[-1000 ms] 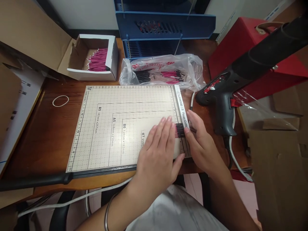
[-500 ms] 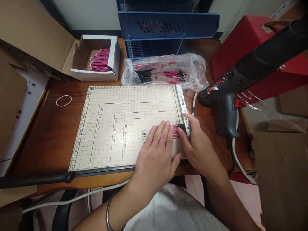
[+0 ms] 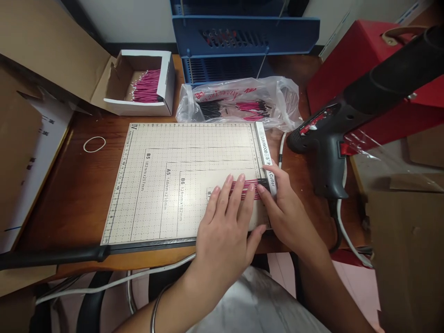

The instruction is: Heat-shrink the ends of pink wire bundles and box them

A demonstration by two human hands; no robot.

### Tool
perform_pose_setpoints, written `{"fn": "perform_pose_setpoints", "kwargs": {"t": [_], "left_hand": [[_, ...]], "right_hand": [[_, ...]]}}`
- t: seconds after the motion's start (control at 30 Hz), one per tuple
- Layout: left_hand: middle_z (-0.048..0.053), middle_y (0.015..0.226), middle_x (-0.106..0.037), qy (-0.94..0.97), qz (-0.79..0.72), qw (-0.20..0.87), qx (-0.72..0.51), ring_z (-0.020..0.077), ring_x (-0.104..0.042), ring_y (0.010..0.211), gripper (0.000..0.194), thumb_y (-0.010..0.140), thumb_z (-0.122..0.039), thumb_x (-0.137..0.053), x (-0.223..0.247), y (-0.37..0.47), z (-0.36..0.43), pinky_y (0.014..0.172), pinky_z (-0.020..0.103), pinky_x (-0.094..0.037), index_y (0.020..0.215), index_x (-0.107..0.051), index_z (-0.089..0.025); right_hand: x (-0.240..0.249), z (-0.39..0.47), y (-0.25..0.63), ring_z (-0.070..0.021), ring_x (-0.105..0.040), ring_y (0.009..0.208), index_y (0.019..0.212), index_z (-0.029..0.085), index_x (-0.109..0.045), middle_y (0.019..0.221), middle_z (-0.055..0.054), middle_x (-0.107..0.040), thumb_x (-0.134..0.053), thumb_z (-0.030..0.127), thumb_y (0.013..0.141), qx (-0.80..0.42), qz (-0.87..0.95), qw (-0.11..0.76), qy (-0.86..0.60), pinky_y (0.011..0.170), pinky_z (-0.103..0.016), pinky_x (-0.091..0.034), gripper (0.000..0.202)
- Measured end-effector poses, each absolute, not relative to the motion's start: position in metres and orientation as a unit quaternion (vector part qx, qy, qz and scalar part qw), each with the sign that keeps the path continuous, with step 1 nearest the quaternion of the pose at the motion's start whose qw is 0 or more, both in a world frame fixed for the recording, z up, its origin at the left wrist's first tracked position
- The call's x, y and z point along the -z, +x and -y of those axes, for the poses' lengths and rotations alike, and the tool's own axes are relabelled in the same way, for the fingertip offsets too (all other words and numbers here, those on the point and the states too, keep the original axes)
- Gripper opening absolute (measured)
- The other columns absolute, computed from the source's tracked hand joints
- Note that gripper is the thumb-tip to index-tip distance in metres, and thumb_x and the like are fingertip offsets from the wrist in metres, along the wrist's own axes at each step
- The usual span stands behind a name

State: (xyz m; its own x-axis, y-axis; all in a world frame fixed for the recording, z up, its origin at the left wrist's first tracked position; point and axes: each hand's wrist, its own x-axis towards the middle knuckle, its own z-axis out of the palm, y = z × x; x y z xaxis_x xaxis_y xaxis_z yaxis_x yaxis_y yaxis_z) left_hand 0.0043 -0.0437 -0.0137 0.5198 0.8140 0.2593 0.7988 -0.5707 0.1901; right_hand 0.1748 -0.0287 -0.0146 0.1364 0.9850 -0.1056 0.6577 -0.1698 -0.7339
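Observation:
A row of dark pink wires point(image 3: 248, 185) with black ends lies on the paper cutter point(image 3: 156, 185). Their black ends point at the white guide strip point(image 3: 262, 143) along the cutter's right side. My left hand point(image 3: 227, 222) rests over the wires, its fingers stretched and slightly spread, covering part of them. At the black ends is my right hand point(image 3: 287, 208), its thumb on the wires and its fingers along the outer side of the strip; some of these fingers are hidden. The cutter's black handle point(image 3: 55, 256) lies low along the front edge at left.
A white box point(image 3: 138, 106) of pink wires stands at back left. Behind the cutter lies a clear plastic bag point(image 3: 239, 99) with wires. A black heat gun point(image 3: 322, 143) stands at right before a red case point(image 3: 374, 60). A rubber band point(image 3: 94, 144) lies at left.
The fingers of my left hand have spread apart and drawn slightly back, showing more of the wires. My right hand stays at the black ends. The view has shifted slightly.

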Motion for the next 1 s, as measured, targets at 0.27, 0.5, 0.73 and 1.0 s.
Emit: {"fn": "perform_pose_setpoints", "kwargs": {"t": [0.27,0.5,0.73,1.0], "left_hand": [[0.014,0.164,-0.044,0.868,-0.468,0.030,-0.161,0.0356,-0.038,0.154,0.057,0.108,-0.046,-0.043,0.013,0.001,0.047,0.124,0.054,-0.030,0.150,-0.051,-0.009],[0.010,0.162,-0.049,0.881,-0.450,0.020,-0.146,0.0321,-0.039,0.153,0.054,0.111,-0.043,-0.036,0.012,0.001,0.042,0.126,0.053,-0.025,0.149,-0.052,-0.008],[0.019,0.165,-0.041,0.906,-0.403,0.041,-0.124,0.0325,-0.037,0.155,0.074,0.109,-0.054,-0.032,0.012,0.002,0.041,0.128,0.049,-0.026,0.156,-0.041,0.002],[0.022,0.168,-0.034,0.898,-0.415,0.057,-0.133,0.0332,-0.030,0.158,0.085,0.105,-0.063,-0.037,0.013,0.005,0.035,0.130,0.048,-0.022,0.158,-0.035,0.003]], "right_hand": [[0.014,0.030,0.175,-0.0273,-0.042,0.150,0.146,0.034,-0.042,0.167,-0.004,-0.034,-0.042,0.059,0.103,-0.303,0.583,0.273,-0.703,0.127,-0.059,-0.030,0.050],[0.015,0.030,0.174,-0.0285,-0.042,0.150,0.145,0.031,-0.043,0.165,-0.007,-0.036,-0.041,0.057,0.103,-0.292,0.586,0.275,-0.704,0.125,-0.060,-0.033,0.050],[0.013,0.030,0.172,-0.0277,-0.041,0.151,0.146,0.030,-0.043,0.166,-0.008,-0.034,-0.040,0.053,0.104,-0.288,0.589,0.272,-0.705,0.124,-0.059,-0.034,0.048],[0.014,0.028,0.179,-0.0278,-0.048,0.144,0.145,0.031,-0.042,0.159,-0.007,-0.044,-0.040,0.053,0.104,-0.302,0.590,0.281,-0.694,0.119,-0.056,-0.039,0.047]]}}
